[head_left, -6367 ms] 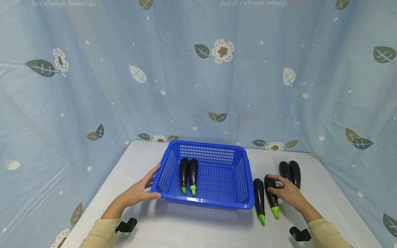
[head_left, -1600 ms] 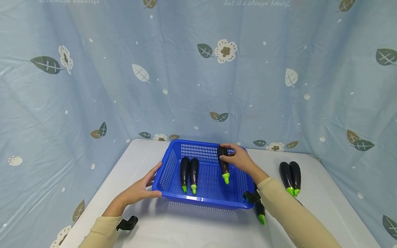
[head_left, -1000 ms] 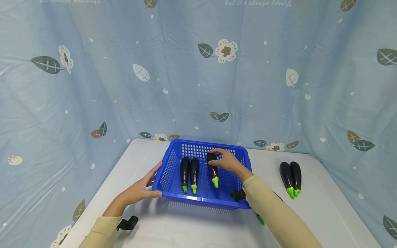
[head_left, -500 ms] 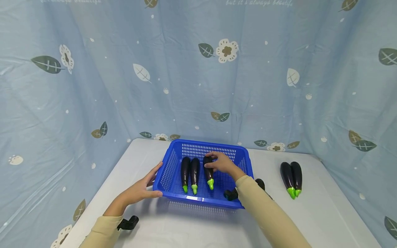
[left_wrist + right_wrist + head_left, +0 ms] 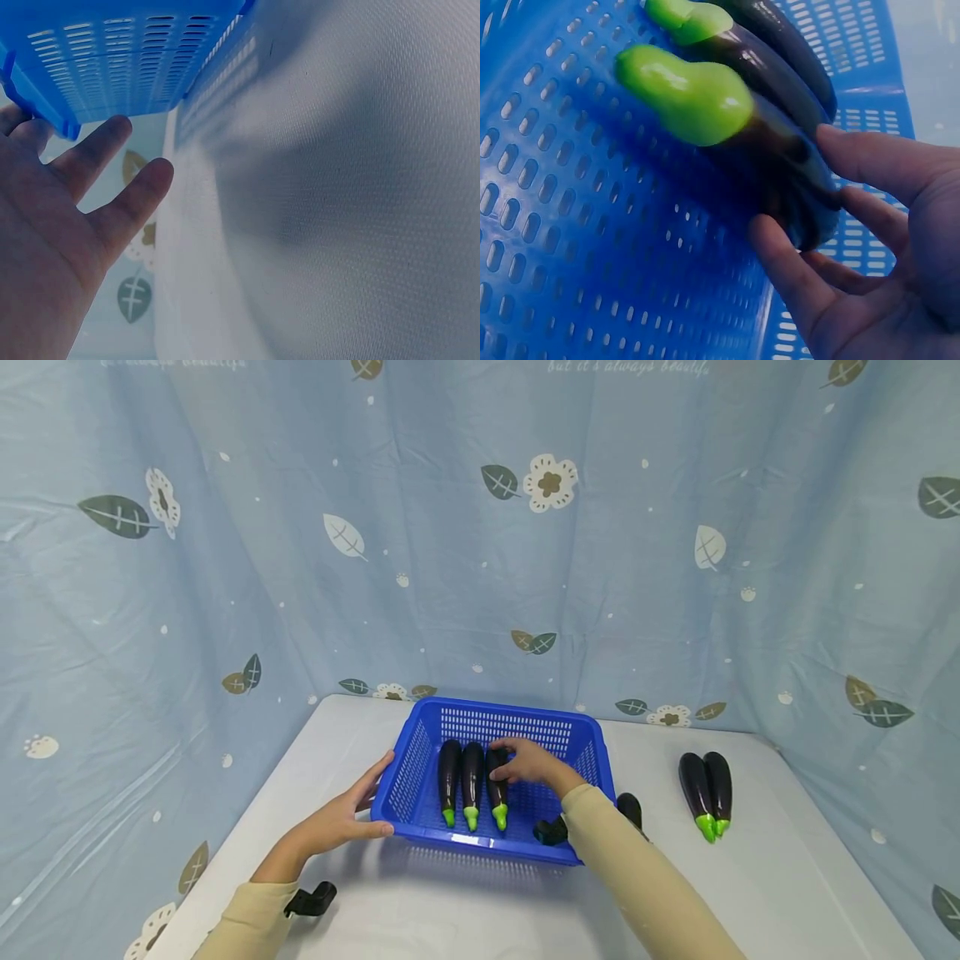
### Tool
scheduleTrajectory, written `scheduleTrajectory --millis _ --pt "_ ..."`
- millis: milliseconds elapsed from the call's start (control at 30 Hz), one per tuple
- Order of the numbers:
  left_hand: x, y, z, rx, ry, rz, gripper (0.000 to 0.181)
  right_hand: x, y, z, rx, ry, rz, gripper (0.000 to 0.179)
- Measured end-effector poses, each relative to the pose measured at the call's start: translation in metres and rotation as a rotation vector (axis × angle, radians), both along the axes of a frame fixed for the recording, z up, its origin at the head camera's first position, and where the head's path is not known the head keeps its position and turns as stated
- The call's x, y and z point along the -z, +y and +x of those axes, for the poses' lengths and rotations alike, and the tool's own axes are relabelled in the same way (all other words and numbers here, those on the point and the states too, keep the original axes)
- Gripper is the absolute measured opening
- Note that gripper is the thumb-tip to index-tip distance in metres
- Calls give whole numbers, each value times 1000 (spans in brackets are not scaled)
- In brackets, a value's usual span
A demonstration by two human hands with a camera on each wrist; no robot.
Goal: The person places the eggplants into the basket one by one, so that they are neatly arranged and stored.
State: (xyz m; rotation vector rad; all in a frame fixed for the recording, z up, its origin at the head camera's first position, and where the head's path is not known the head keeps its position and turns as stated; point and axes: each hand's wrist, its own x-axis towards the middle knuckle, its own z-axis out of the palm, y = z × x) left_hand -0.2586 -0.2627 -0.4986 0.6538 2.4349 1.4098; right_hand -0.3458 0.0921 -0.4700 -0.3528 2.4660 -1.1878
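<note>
My right hand (image 5: 528, 762) is inside the blue plastic basket (image 5: 555, 856), its thumb and fingers pinching the thick dark end of an eggplant (image 5: 497, 793). Its green stem end points toward me, low over the basket floor. In the right wrist view the held eggplant (image 5: 780, 161) lies close alongside another eggplant (image 5: 769, 71). Two eggplants stand parallel to its left, an outer one (image 5: 448, 781) and a middle one (image 5: 472, 781). My left hand (image 5: 333, 827) rests against the basket's left end with spread, straight fingers; in the left wrist view its fingers (image 5: 124, 206) extend beside the basket wall.
Two more eggplants (image 5: 707, 793) lie side by side on the white table (image 5: 780, 877) at the right. Another eggplant (image 5: 630, 808) sits just right of the basket, mostly hidden by my right sleeve (image 5: 637, 877). A blue patterned curtain (image 5: 450, 568) hangs behind and along both sides.
My right hand has carried the eggplant from the table's right side into the basket, then left and down beside the other two. The left hand has stayed at the basket's left end.
</note>
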Motion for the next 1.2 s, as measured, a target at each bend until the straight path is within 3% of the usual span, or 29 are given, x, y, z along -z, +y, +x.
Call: scheduleTrajectory --millis 233,433,767,1067,1200 --pt "0 1 1 -2 3 -6 108 -2 0 3 -12 -25 20 61" --pt "0 1 1 4 14 -5 108 -6 1 5 -12 9 38 59" --pt "-1 1 1 6 25 -12 108 -10 12 7 -21 156 120 51" --pt "-1 1 1 6 29 -14 108 -23 20 11 -8 219 82 47" --pt "-1 0 1 1 11 -8 108 -26 26 14 14 201 41 45"
